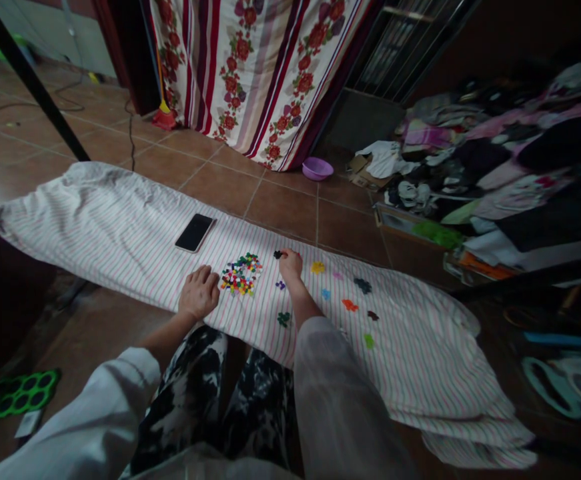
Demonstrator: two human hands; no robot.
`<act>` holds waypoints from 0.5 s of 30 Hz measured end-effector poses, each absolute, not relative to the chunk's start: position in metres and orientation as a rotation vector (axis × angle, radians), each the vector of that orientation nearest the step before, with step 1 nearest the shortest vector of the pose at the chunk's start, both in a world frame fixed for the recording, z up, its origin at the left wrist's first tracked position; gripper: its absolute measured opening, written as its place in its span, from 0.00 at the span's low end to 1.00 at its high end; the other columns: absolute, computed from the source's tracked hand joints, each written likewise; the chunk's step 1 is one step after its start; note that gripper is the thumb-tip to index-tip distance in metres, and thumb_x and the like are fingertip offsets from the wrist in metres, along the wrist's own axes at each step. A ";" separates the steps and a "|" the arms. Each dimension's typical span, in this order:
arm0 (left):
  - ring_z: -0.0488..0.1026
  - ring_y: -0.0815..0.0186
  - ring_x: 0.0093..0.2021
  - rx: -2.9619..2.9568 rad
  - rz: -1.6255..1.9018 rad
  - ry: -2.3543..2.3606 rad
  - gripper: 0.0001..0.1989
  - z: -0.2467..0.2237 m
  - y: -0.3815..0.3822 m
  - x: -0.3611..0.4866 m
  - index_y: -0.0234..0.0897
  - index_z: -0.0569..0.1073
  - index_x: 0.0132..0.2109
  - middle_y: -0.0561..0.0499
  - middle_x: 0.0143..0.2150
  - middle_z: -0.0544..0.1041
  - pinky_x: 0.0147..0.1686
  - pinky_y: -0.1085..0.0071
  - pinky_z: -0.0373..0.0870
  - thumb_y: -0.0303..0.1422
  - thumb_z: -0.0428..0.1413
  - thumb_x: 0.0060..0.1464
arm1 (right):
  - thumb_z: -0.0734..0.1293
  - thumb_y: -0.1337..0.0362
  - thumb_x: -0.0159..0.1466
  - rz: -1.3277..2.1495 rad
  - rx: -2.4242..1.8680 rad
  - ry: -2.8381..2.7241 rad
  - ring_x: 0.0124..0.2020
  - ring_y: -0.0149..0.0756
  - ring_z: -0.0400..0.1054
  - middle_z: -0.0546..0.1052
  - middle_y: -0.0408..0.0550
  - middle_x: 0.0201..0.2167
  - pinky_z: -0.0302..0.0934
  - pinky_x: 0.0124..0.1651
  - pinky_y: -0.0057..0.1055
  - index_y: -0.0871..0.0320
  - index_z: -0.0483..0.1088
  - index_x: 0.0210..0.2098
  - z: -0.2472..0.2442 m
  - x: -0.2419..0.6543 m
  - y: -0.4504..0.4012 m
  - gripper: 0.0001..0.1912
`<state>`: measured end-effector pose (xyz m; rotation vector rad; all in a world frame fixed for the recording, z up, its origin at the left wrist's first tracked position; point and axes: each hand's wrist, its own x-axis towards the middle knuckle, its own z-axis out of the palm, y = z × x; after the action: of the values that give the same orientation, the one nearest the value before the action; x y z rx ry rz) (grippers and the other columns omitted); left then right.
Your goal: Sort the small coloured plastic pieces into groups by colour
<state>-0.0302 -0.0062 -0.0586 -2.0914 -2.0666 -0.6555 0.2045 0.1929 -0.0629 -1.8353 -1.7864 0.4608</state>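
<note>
My right hand reaches over the striped cloth, fingertips pinched together at a small black cluster of bead-like pieces. Whatever lies between those fingertips is too small to make out. Palm down on the cloth, my left hand rests with loosely bent fingers beside a mixed pile of colourful bead-like pieces. Single-colour clusters lie around my right arm: purple, dark green, yellow, pink, light blue, orange, dark grey-green, brown and lime green.
A phone lies on the striped cloth, left of the mixed pile. Beyond the cloth's far edge, a purple basin stands on the tiled floor near a floral curtain. Clothes are heaped at the right.
</note>
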 end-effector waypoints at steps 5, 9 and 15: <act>0.65 0.50 0.59 -2.094 -0.671 -2.088 0.14 -0.056 -0.006 -0.029 0.37 0.72 0.48 0.39 0.56 0.71 0.54 0.54 0.64 0.32 0.48 0.57 | 0.59 0.74 0.57 0.523 -1.776 -1.775 0.46 0.39 0.72 0.80 0.51 0.40 0.60 0.55 0.35 0.55 0.78 0.41 -0.069 0.205 0.194 0.20; 0.65 0.51 0.59 -2.083 -0.654 -2.090 0.14 -0.056 -0.007 -0.029 0.38 0.72 0.48 0.40 0.56 0.71 0.53 0.55 0.64 0.32 0.47 0.57 | 0.58 0.74 0.56 0.533 -1.723 -1.738 0.47 0.38 0.71 0.80 0.49 0.41 0.60 0.56 0.35 0.54 0.77 0.42 -0.072 0.206 0.195 0.22; 0.65 0.51 0.59 -2.092 -0.643 -2.070 0.13 -0.056 -0.007 -0.029 0.37 0.72 0.47 0.39 0.56 0.71 0.54 0.55 0.64 0.32 0.47 0.58 | 0.58 0.74 0.57 0.539 -1.781 -1.754 0.49 0.40 0.71 0.79 0.53 0.44 0.60 0.56 0.35 0.57 0.76 0.45 -0.064 0.207 0.191 0.21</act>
<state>-0.0290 -0.0071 -0.0557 -2.0918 -2.0704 -0.6426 0.2073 0.1907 -0.0645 -1.7815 -1.7541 0.5386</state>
